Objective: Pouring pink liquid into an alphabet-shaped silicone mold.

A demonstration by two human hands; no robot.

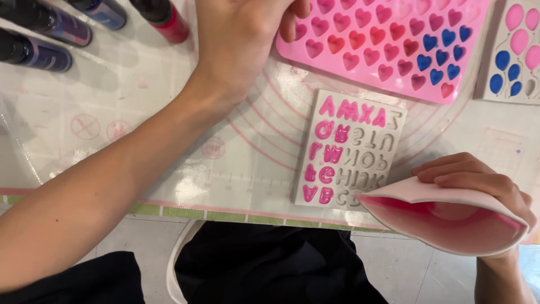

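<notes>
Right hand grip pinching a soft pink cup, squeezed flat-ish into a spout; pink liquid inside. Spout tip sits just over the near right corner of the white letter mould, which lies just left of that grip, flat on the bench mat. Mould's left columns filled pink, right letters blank.

Left hand reaches across, fingers curled at the near left edge of the pink heart mould; can't tell if that grip is pinching the rim or only resting on it. Heart mould lies beyond the letter mould, some cavities red, pink, blue.

Balloon mould beyond the right grip, well apart from it. Dark dye bottles lie left of the left grip, far side of the mat. Bench edge runs right under the cup; open mat between forearm and letter mould.
</notes>
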